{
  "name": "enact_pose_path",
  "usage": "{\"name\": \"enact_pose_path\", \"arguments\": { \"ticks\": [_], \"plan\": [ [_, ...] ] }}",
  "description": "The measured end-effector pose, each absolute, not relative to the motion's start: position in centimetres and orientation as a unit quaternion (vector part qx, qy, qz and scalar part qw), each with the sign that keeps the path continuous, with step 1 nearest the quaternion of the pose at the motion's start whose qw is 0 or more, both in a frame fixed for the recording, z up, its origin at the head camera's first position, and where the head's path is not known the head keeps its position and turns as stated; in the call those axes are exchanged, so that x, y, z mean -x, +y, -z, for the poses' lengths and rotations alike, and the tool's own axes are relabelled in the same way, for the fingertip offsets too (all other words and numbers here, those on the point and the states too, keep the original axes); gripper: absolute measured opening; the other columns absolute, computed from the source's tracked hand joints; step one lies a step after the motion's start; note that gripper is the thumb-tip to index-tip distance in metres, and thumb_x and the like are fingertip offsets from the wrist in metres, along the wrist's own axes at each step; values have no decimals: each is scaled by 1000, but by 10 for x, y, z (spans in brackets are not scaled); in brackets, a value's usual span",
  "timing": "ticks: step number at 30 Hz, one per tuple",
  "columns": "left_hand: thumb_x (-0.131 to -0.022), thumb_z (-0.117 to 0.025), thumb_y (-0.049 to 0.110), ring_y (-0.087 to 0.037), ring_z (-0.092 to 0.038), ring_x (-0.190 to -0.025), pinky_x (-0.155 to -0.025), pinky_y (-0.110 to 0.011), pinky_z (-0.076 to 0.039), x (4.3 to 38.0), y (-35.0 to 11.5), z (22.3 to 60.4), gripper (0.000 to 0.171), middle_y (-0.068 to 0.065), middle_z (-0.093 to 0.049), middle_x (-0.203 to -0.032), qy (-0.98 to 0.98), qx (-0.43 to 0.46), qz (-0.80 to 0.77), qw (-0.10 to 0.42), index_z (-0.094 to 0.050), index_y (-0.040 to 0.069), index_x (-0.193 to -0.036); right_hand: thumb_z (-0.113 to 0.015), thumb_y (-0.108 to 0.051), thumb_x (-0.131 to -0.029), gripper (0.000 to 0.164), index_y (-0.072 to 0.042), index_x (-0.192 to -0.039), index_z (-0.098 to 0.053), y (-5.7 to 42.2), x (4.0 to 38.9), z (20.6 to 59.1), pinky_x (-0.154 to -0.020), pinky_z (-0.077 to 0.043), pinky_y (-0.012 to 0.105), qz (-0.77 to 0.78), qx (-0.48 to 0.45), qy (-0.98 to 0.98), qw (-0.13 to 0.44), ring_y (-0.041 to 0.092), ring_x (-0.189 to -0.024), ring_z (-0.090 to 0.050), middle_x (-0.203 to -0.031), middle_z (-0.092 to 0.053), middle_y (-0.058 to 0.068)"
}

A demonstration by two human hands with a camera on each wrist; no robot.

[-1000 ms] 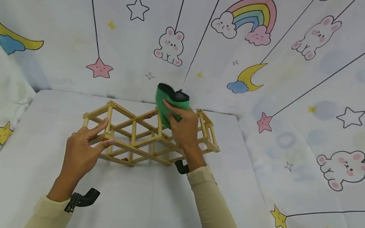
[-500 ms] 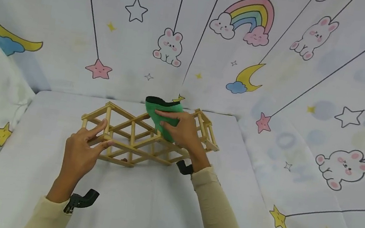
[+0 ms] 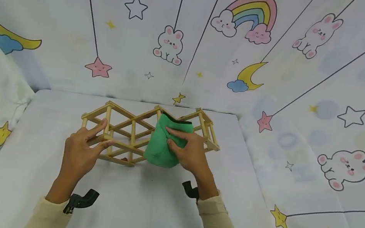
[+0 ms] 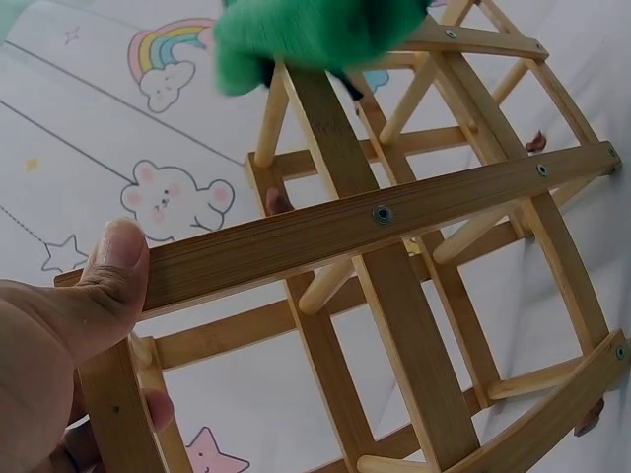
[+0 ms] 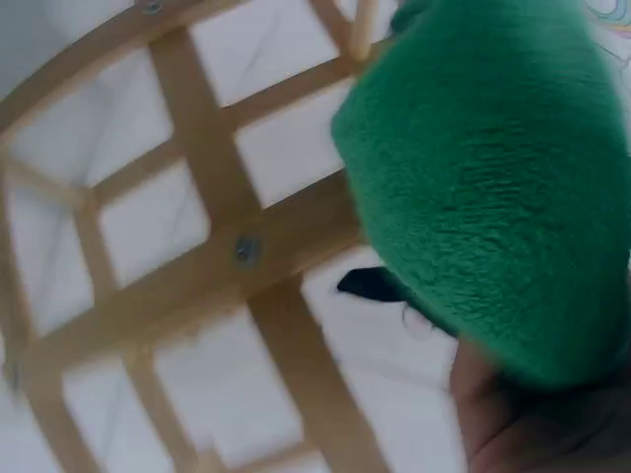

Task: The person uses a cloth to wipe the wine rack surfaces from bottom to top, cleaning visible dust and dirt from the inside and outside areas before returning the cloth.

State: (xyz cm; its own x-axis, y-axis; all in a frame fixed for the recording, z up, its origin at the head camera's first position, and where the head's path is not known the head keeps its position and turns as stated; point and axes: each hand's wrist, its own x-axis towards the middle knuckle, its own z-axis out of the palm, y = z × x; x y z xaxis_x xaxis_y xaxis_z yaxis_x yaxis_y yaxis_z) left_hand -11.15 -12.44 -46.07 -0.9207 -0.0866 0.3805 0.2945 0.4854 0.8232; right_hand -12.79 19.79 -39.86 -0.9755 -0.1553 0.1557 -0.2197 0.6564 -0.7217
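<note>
A riveted wooden lattice rack (image 3: pixel 133 132), made of crossed slats and round dowels, stands on the white-covered table. At its left end my left hand (image 3: pixel 80 152) grips the corner; in the left wrist view the thumb (image 4: pixel 116 258) lies over a slat (image 4: pixel 286 235) with fingers behind the frame. My right hand (image 3: pixel 194 154) pinches a fuzzy green cloth (image 3: pixel 163 148) with a dark edge, which drapes against the rack's front right of the middle, hiding the slats behind it. Close up in the right wrist view, the bunched cloth (image 5: pixel 493 177) overlaps the blurred slats.
White fabric printed with bunnies, stars and a rainbow (image 3: pixel 252 14) hangs behind and beside the table (image 3: pixel 141 209). Black camera mounts sit on the left wrist (image 3: pixel 83 199) and right wrist (image 3: pixel 190 189).
My right hand has brought the cloth from above the rack's back edge down over its front, first swinging slightly left, then right and nearer. The left hand keeps its grip; the rack stays put.
</note>
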Motion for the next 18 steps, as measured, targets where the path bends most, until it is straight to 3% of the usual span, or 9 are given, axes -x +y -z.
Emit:
{"name": "enact_pose_path", "arguments": {
  "ticks": [2,5,6,8,10,12,14,16,18],
  "plan": [
    [-79,-93,10,-46,-71,-109,-101,-59,-41,112,-124,460,73,-27,-73,-119,-841,63,503,190,-64,15,-146,-77,-17,-97,35,-29,-130,-78,204,122,404,-63,-55,32,-322,-67,-944,30,16,-75,-60,-131,-75,14],
    [-79,-93,10,-46,-73,-107,-104,-63,-40,112,-125,460,74,-27,-72,-115,-842,65,501,190,-63,15,-147,-77,-13,-94,36,-26,-127,-80,214,118,409,-56,-46,30,-295,-49,-951,82,14,-65,-52,-124,-78,12],
    [-79,-93,10,-46,-73,-106,-108,-70,-36,112,-126,460,74,-27,-71,-116,-842,65,501,190,-64,15,-147,-77,-13,-95,36,-27,-128,-79,215,118,412,-60,-51,30,-314,-57,-942,103,15,-73,-59,-126,-78,9],
    [-79,-93,10,-47,-74,-107,-113,-72,-33,112,-127,460,74,-27,-71,-119,-841,62,503,188,-64,15,-147,-77,-13,-97,37,-27,-131,-77,212,116,417,-76,-60,36,-379,-95,-910,135,19,-95,-71,-135,-74,9],
    [-79,-93,11,-46,-74,-106,-111,-71,-34,111,-128,460,74,-27,-71,-119,-841,59,503,190,-64,16,-147,-77,-16,-99,38,-29,-135,-75,207,114,422,-93,-61,40,-409,-124,-894,138,21,-120,-69,-142,-70,9],
    [-79,-93,12,-47,-71,-107,-114,-75,-30,111,-129,460,73,-28,-73,-120,-841,56,503,192,-64,17,-146,-75,-17,-100,38,-28,-136,-74,205,112,424,-91,-62,40,-399,-118,-903,107,23,-118,-70,-143,-70,9],
    [-80,-93,13,-46,-67,-108,-107,-68,-38,111,-129,461,73,-27,-74,-121,-843,52,501,191,-64,19,-146,-76,-15,-98,38,-28,-133,-76,207,110,425,-81,-60,37,-342,-96,-930,97,22,-107,-70,-138,-73,10],
    [-80,-93,13,-45,-66,-108,-96,-60,-41,111,-127,462,74,-27,-74,-116,-845,51,498,187,-63,19,-147,-78,-12,-94,38,-26,-129,-78,211,107,423,-77,-59,39,-313,-65,-938,137,25,-103,-71,-132,-76,11],
    [-80,-93,13,-44,-66,-108,-95,-56,-41,111,-126,463,75,-26,-73,-113,-847,49,495,186,-63,19,-148,-79,-8,-92,39,-22,-128,-79,216,106,422,-83,-61,45,-319,-39,-923,214,31,-109,-72,-132,-75,16]
  ]
}}
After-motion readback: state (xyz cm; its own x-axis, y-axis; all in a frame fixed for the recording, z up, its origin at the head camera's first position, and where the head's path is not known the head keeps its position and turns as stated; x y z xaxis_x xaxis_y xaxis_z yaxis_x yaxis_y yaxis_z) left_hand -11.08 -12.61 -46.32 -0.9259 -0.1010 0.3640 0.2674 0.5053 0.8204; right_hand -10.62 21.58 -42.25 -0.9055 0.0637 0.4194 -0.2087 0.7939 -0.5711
